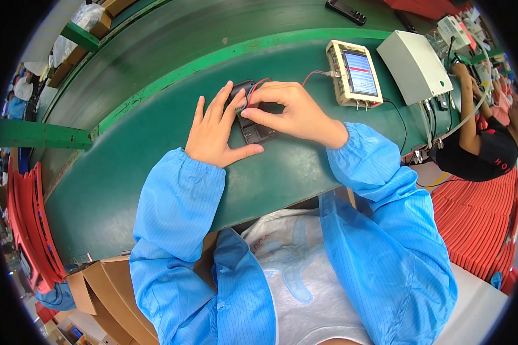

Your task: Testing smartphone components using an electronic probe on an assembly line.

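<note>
On the green worktop lies a black plastic housing (257, 132) with moulded recesses. My left hand (212, 127) steadies it, thumb by the near end, index finger over the middle and the other fingers stretched along its left side. Over the housing, my right hand (290, 112) pinches thin red and blue wires (251, 94) near a small green part (240, 108). The fingertips of both hands almost meet there. Part of the housing is hidden under my fingers.
A cream handheld tester (354, 75) with a lit screen stands right of my hands, a red lead on it. Beyond it is a pale box (415, 66) with cables. A black device (346, 11) lies at the back. Red trays (475, 221) and another person's arm (469, 112) are at right.
</note>
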Demonstrator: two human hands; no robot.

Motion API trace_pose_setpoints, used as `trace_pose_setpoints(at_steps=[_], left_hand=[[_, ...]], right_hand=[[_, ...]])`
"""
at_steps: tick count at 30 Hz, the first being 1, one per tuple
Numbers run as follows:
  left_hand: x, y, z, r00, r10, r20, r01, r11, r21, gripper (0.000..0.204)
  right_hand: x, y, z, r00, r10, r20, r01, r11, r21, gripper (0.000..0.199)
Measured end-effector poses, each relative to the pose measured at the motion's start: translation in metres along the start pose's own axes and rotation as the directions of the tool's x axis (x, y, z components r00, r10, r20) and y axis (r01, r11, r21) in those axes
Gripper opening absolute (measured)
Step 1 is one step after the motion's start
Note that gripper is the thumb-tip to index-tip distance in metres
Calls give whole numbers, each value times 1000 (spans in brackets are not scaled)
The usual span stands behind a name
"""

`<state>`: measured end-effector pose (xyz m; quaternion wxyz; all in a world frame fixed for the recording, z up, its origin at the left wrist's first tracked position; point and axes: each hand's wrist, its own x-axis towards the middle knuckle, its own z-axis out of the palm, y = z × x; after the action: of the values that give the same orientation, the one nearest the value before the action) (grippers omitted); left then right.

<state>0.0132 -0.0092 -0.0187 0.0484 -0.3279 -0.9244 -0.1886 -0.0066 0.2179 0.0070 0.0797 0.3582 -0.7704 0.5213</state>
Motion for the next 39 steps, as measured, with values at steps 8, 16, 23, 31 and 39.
trace_pose_setpoints(at_steps=[8, 16, 23, 31, 39], left_hand=[[0, -1, 0, 1000, 1, 0, -1, 1000, -7, 115], [0, -1, 0, 1000, -4, 5, 4, 1000, -11, 115], [0, 0, 0, 1000, 1, -5, -1, 1000, -14, 114], [0, 1, -1, 1000, -5, -3, 5, 1000, -15, 114], [0, 0, 0, 1000, -3, -3, 3, 1000, -15, 114]], right_hand=[[0, 0, -1, 1000, 5, 9, -5, 1000, -4, 18], [0, -1, -1, 1000, -1, 18, 2, 1000, -22, 18], [1, -3, -1, 999, 33, 12, -33, 999, -11, 21], [2, -5, -2, 999, 46, 23, -45, 998, -31, 23], [2, -5, -2, 998, 52, 20, -51, 999, -15, 24]])
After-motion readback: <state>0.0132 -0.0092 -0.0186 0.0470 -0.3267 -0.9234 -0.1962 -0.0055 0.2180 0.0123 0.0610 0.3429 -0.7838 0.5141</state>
